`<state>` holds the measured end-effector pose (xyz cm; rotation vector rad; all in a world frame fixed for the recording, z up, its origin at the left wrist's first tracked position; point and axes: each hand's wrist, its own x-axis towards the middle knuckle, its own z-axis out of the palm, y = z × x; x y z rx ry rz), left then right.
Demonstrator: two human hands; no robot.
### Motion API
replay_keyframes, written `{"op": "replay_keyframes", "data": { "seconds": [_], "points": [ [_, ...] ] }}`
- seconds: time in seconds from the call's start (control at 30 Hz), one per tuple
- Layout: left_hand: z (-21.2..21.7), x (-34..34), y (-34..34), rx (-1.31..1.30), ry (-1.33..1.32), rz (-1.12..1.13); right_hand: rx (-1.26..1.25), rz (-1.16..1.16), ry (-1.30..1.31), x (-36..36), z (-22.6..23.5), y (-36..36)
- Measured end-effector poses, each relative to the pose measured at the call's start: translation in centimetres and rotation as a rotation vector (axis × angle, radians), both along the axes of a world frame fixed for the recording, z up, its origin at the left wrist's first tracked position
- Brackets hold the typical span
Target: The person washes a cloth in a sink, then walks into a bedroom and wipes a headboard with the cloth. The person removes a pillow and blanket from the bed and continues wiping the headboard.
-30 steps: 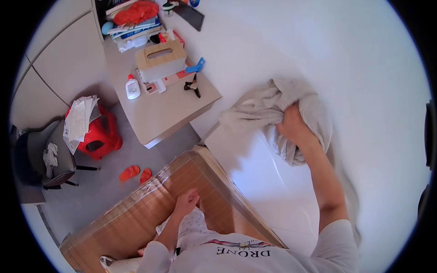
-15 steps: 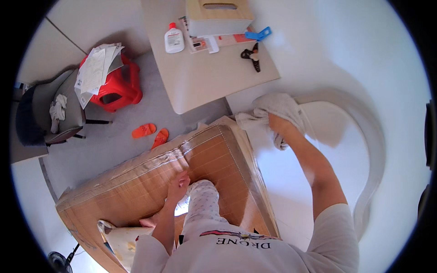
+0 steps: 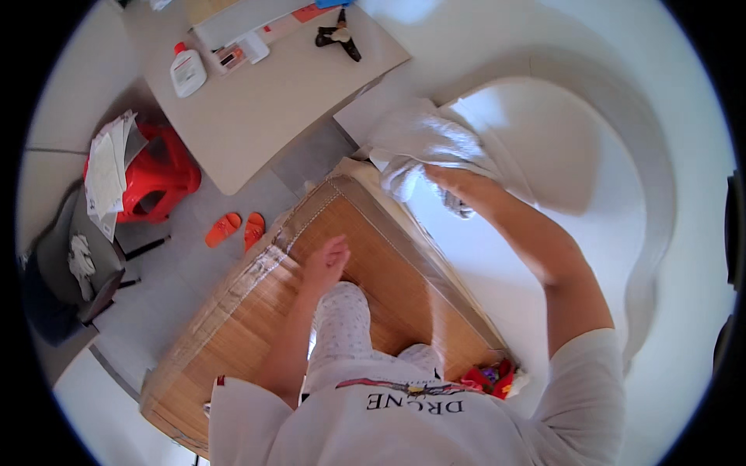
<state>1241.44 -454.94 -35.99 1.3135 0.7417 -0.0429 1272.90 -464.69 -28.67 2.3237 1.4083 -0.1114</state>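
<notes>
The towel (image 3: 423, 136), pale grey, lies bunched against the white panel (image 3: 579, 147), just to the right of the far corner of the mattress (image 3: 241, 330). Your right hand (image 3: 449, 180) is closed on this towel; its fingers are partly hidden in the folds, so I cannot tell how firmly they press. Some cloth hangs out below your wrist. The panel has a rounded rim and runs along the right side of the mattress.

Your left hand (image 3: 326, 264) is over the far part of the mattress, with the fingers loosely bent. Whether they are spread or pressed together, I cannot tell, nor whether they touch the brown mat surface. Your patterned trousers (image 3: 342, 314) are on the mattress too, close behind this hand.

Beyond the far corner of the mattress is the tabletop (image 3: 260, 128), which carries a white bottle (image 3: 188, 74) with a red cap and a dark clip (image 3: 339, 37). To the left of the mattress, two orange slippers (image 3: 224, 230) lie on the grey floor (image 3: 183, 287). Farther left of it are a red stool (image 3: 167, 175) with papers (image 3: 107, 167) on top, and a dark chair (image 3: 101, 252) bearing a whitish cloth (image 3: 80, 266).
</notes>
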Motion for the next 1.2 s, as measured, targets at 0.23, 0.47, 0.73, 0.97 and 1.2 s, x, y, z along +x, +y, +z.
{"op": "replay_keyframes", "data": {
  "seconds": [0.23,0.47,0.73,0.97,1.2],
  "points": [
    [-3.6,-1.7,-3.9,-0.021,-0.023,-0.141,0.042,-0.119,0.061,-5.9,-15.2,-10.3],
    [-12.2,-12.4,-4.8,0.102,0.067,-0.282,0.167,-0.357,0.001,-11.8,-17.7,-29.3],
    [-10.9,-12.1,-8.4,0.069,-0.19,-0.42,0.565,-0.734,-0.635,-14.7,-2.5,-59.2],
    [-10.6,-15.6,-6.3,-0.034,-0.133,-0.313,0.774,-1.263,-0.183,-14.3,11.7,-35.4],
    [-5.0,-13.9,-9.3,-0.082,-0.075,-0.299,1.195,-0.241,-0.042,-10.5,11.9,-19.9]
  ]
}}
